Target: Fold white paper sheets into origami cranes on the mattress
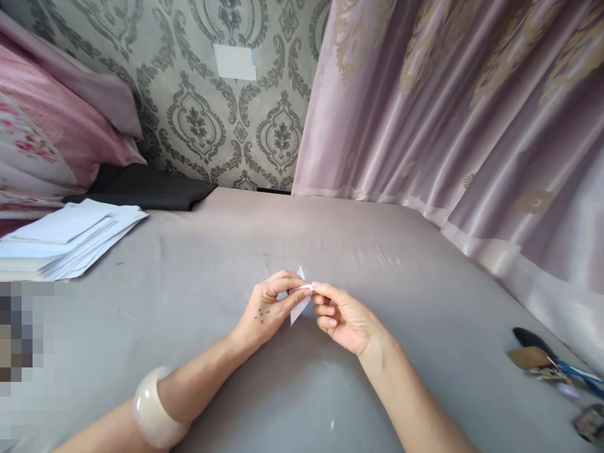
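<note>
A small folded paper (pixel 301 307) is just below the centre of the frame. The left hand (pixel 267 307) grasps it between thumb and fingers; the right hand (pixel 346 319) pinches its tip. At the left edge lies a paper stack (pixel 61 228); at lower right, keys (pixel 551 374).

Left hand (pixel 264 307) pinches folded white paper (pixel 299 310) between thumb and fingers; right hand (pixel 343 318) grips its near-right edge, fingertips nearly meeting. Both over gray sheet (pixel 226 251). Pale bangle (pixel 158 409) on left forearm. Far left: white paper stack (pixel 70 242), black folded item (pixel 151 187) just behind. Right edge: keys (pixel 550 373), partly blurred. Back: patterned wall (pixel 193 126), pink-mauve curtain (pixel 387 107) at right.
</note>
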Demonstrator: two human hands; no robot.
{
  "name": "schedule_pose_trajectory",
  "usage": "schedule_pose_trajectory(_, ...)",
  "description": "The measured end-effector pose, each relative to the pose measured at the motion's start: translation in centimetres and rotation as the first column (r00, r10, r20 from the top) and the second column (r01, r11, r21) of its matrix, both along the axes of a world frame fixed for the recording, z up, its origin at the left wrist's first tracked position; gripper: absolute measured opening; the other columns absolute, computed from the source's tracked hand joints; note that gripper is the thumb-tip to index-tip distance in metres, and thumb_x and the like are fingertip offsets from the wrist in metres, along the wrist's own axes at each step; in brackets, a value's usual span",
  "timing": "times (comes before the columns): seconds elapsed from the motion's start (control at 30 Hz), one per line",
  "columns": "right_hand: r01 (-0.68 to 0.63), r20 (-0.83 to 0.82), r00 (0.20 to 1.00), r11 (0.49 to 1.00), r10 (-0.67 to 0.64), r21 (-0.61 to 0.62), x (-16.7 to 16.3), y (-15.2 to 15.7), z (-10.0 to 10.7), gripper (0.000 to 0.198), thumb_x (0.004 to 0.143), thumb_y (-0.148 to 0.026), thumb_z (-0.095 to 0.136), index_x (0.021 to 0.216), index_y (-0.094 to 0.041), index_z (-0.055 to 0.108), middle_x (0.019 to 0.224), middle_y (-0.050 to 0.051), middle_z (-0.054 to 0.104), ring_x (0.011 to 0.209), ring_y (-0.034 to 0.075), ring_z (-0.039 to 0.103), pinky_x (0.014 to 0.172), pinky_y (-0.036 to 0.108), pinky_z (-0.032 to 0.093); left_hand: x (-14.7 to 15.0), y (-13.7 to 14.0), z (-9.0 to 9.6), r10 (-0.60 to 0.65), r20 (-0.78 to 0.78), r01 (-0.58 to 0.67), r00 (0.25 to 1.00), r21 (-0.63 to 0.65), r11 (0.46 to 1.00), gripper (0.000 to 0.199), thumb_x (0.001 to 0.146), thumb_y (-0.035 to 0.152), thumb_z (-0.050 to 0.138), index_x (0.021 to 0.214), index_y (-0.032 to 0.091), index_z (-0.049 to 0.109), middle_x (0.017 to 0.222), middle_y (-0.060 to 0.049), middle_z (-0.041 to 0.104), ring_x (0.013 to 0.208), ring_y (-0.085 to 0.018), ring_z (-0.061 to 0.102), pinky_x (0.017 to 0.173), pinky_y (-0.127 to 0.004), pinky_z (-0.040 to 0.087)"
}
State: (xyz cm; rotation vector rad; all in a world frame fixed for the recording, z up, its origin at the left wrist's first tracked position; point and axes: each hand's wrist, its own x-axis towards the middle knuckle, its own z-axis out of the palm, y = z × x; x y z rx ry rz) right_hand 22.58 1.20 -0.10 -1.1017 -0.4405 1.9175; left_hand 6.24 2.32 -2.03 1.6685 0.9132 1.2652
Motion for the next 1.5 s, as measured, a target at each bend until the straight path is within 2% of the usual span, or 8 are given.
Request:
schedule_pose_trajectory(0.37,0.028,0.355,0.928,0.973,-0.111,0.231,-0.9,-0.8,0.8,0.028,0.064,-0.035,0.078,0.067,-0.014,0.059,0.062,-0.005,0.043,0.051,0.003,0.028,0.041,0.018,0.021,0.1,-0.1,0.1,0.012,-0.004,-0.012,1.0,-0.079,0.997,0.011,0.084,0.027,0.067,0.08,0.019,0.074,0.082,-0.003,0.067,0.079,-0.015,0.062,0.075,-0.026,0.047)
schedule_pose_trajectory(0.53,0.017,0.452,0.884,0.976,-0.117,0.219,-0.9,-0.9,0.8,0.025,0.066,-0.034,0.075,0.068,-0.015,0.058,0.055,-0.009,0.03,0.051,0.005,0.026,0.041,0.019,0.02,0.1,-0.2,0.4,-0.022,-0.001,0.022,1.0,-0.103,0.994,0.011,0.083,0.028,0.068,0.078,0.02,0.074,0.083,-0.003,0.067,0.08,-0.015,0.062,0.076,-0.026,0.047)
schedule_pose_trajectory(0.77,0.031,0.376,0.921,0.981,-0.102,0.192,-0.7,-0.8,1.2,0.029,0.062,-0.032,0.075,0.061,-0.018,0.05,0.056,-0.008,0.035,0.049,0.004,0.024,0.04,0.019,0.017,0.3,-0.3,0.5,-0.007,0.034,0.013,0.999,-0.194,0.981,0.012,0.08,0.031,0.071,0.074,0.02,0.074,0.079,-0.002,0.066,0.077,-0.014,0.06,0.073,-0.025,0.046)
schedule_pose_trajectory(0.9,-0.014,0.278,0.96,0.986,-0.033,0.164,-0.5,-0.7,1.3,0.024,0.063,-0.029,0.074,0.064,-0.015,0.054,0.061,-0.006,0.04,0.049,0.003,0.023,0.039,0.017,0.016,0.4,-0.5,0.6,0.011,0.045,-0.001,0.999,-0.214,0.977,0.011,0.08,0.03,0.071,0.073,0.021,0.074,0.08,-0.002,0.066,0.077,-0.014,0.06,0.073,-0.026,0.045)
schedule_pose_trajectory(1.1,-0.052,0.19,0.981,0.994,0.032,0.101,-0.2,-0.5,1.3,0.02,0.064,-0.025,0.073,0.067,-0.014,0.056,0.061,-0.006,0.041,0.048,0.002,0.024,0.038,0.017,0.015,0.3,-0.7,0.5,0.028,0.007,-0.026,1.0,-0.134,0.991,0.013,0.081,0.031,0.069,0.074,0.021,0.073,0.08,-0.002,0.066,0.077,-0.015,0.059,0.074,-0.027,0.044)
schedule_pose_trajectory(1.27,-0.038,0.259,0.966,0.981,-0.014,0.193,-0.2,-0.6,1.1,0.027,0.066,-0.03,0.075,0.064,-0.016,0.052,0.063,-0.006,0.044,0.049,0.003,0.028,0.04,0.017,0.021,0.2,-0.4,0.6,0.075,-0.026,-0.078,0.997,-0.127,0.989,0.014,0.082,0.031,0.067,0.073,0.02,0.07,0.079,-0.001,0.064,0.075,-0.014,0.057,0.073,-0.026,0.043)
schedule_pose_trajectory(1.43,-0.006,0.327,0.942,0.973,-0.071,0.23,-0.5,-0.5,0.8,0.032,0.065,-0.036,0.078,0.067,-0.017,0.054,0.064,-0.006,0.045,0.051,0.004,0.033,0.045,0.019,0.027,0.3,0.0,0.4,0.155,0.035,-0.141,0.987,-0.261,0.955,0.02,0.081,0.037,0.067,0.073,0.019,0.068,0.076,0.0,0.063,0.072,-0.013,0.057,0.067,-0.024,0.044)
schedule_pose_trajectory(1.5,-0.003,0.375,0.922,0.968,-0.095,0.252,-0.5,-0.4,0.3,0.031,0.065,-0.039,0.078,0.07,-0.017,0.057,0.064,-0.005,0.047,0.052,0.005,0.036,0.046,0.02,0.029,0.4,0.2,0.2,0.164,0.071,-0.136,0.984,-0.297,0.945,0.022,0.082,0.04,0.066,0.079,0.019,0.07,0.081,-0.002,0.067,0.077,-0.015,0.06,0.071,-0.025,0.047)
